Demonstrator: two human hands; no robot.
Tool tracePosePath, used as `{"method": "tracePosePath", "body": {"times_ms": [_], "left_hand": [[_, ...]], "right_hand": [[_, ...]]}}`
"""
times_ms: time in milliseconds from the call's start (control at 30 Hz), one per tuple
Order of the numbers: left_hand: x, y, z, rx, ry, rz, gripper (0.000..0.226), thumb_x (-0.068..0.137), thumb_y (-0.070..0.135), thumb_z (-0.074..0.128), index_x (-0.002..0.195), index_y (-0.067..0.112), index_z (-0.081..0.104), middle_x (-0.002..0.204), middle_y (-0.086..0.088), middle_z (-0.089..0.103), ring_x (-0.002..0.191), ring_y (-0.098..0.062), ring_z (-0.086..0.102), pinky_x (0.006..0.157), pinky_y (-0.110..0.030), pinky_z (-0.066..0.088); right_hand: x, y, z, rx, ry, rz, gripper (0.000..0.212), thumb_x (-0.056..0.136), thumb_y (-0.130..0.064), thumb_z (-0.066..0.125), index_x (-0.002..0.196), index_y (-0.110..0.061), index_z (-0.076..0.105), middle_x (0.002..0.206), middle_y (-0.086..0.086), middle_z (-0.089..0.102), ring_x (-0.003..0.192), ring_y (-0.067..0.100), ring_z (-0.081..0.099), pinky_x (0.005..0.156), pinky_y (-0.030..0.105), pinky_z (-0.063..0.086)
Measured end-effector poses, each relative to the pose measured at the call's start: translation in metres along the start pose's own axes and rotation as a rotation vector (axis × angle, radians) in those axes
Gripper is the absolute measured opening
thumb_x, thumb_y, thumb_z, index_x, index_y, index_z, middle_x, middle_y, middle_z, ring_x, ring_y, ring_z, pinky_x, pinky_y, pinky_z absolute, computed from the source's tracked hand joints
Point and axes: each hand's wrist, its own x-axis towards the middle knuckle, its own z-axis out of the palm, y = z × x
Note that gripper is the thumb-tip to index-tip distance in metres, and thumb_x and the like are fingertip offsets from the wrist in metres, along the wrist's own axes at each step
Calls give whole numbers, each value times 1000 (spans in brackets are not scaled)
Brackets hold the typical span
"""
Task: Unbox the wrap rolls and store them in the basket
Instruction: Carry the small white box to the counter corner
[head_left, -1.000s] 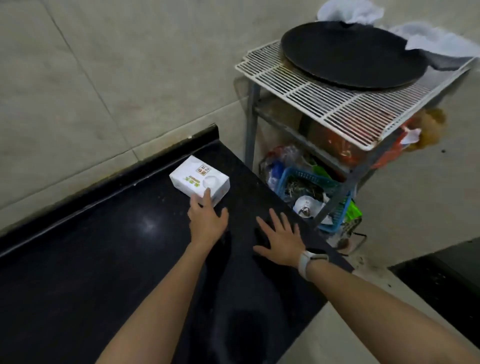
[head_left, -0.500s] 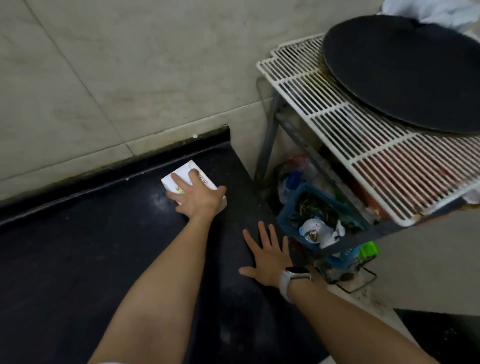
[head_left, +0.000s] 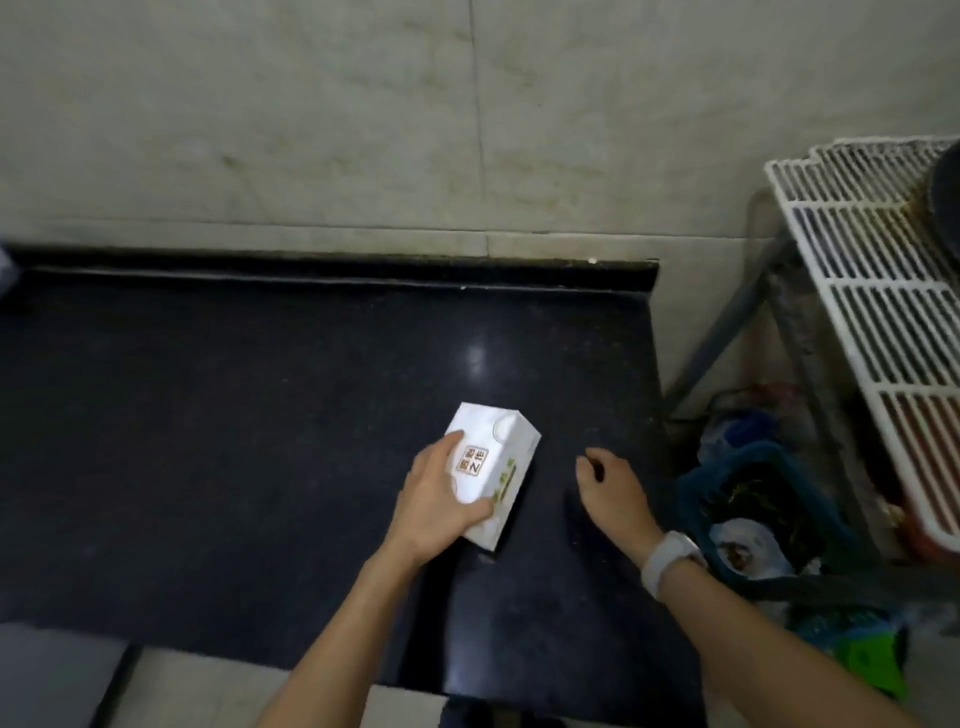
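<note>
- From my end the feed looks dim and flat, with a greenish cast on the wall (head_left: 363, 114).
- One small glare spot shines on the black counter (head_left: 475, 358), just past centre toward 12 o'clock.
- The white box (head_left: 493, 467) is nearly blown out; its print is barely readable.
- At 3 o'clock the wire rack (head_left: 872, 291) is smeared and bowed.
- The basket (head_left: 753, 499) at 4 o'clock is murky and soft.

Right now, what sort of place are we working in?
Probably a home kitchen or utility corner: a black stone countertop against a tiled wall, a white wire rack beside it, and a blue basket of odds and ends beneath.
</note>
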Motion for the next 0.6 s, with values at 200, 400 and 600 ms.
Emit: {"method": "tracePosePath", "body": {"times_ms": [200, 400, 600], "left_hand": [[-87, -66, -67, 367, 39, 165, 93, 52, 46, 62, 137, 39, 23, 145, 11, 23, 123, -16, 33, 102, -30, 26], [-160, -156, -141, 416, 285, 71, 90, 56, 51, 60, 138, 39, 25, 148, 10, 24, 129, -14, 27, 99, -26, 18], [-225, -276, -256, 317, 508, -295, 68, 81, 41, 59, 140, 29, 28, 153, -1, 21, 138, -22, 20, 110, -39, 19]], "right_hand": [[-41, -98, 47, 363, -723, -9, 55, 87, -48, 47, 136, -33, 29, 125, 2, 51, 101, 15, 57, 73, 25, 50], [-108, -172, 163, 161, -998, -126, 45, 87, -31, 54, 129, -32, 40, 105, 1, 64, 85, 14, 61, 61, 25, 50], [-183, -244, 313, 244, -821, -224, 51, 86, -30, 55, 132, -30, 32, 122, 1, 58, 84, 13, 63, 54, 26, 51]]}}
